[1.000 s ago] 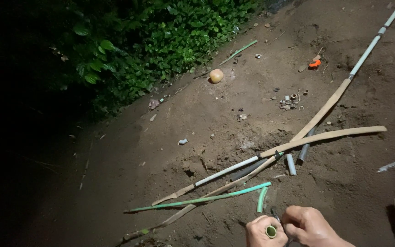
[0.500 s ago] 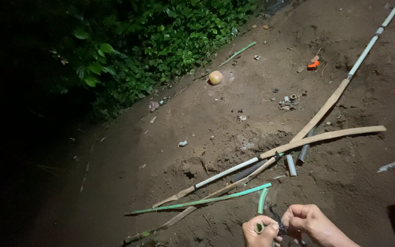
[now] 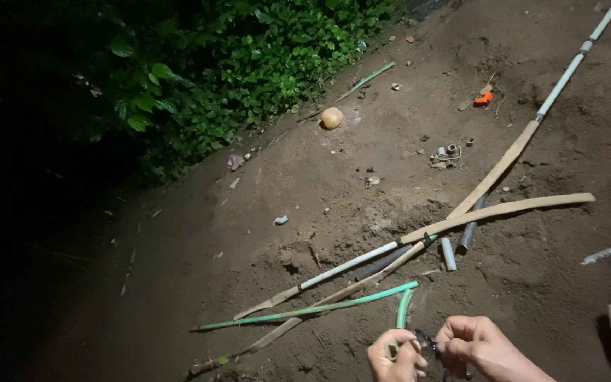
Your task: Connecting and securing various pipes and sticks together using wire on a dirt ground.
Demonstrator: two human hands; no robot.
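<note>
At the bottom edge, the left hand [image 3: 395,356] curls closed around the lower end of a short green hose [image 3: 404,310], and the right hand [image 3: 476,344] is clenched beside it, pinching a small dark object [image 3: 427,342] between the two. Just beyond, a long green stick [image 3: 305,310] and bamboo strips [image 3: 496,210] lie crossed on the dirt ground [image 3: 532,283]. Farther off sit a round tan ball [image 3: 332,117] and leafy bushes [image 3: 249,64].

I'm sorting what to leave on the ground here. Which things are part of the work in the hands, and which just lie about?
In hand:
left hand
right hand
green hose
small dark fitting

Lying about:
round pale ball
orange scrap
bamboo strips
grey pipe pieces
</note>
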